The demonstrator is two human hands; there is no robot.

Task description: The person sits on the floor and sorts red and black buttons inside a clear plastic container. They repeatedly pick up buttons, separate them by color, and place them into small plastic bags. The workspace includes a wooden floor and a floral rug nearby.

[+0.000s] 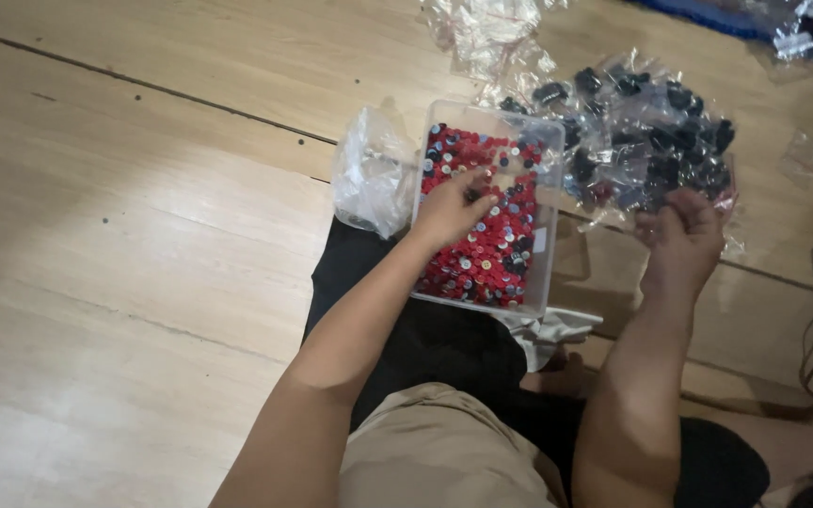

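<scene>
My left hand (454, 209) is down in the clear plastic box (546, 246), fingers curled and pinching among the small red caps (491, 254) that fill it. My right hand (684, 230) is closed on the lower edge of a clear plastic bag (651, 132) full of small black parts, holding it just right of the box. The box sits on a black cloth (444, 339) over the wooden floor (143, 235), its near edge toward my knees. A crumpled clear bag (374, 174) touches the box's left wall. More empty plastic wrap (486, 38) lies on the floor beyond the box, toward the far edge.
</scene>
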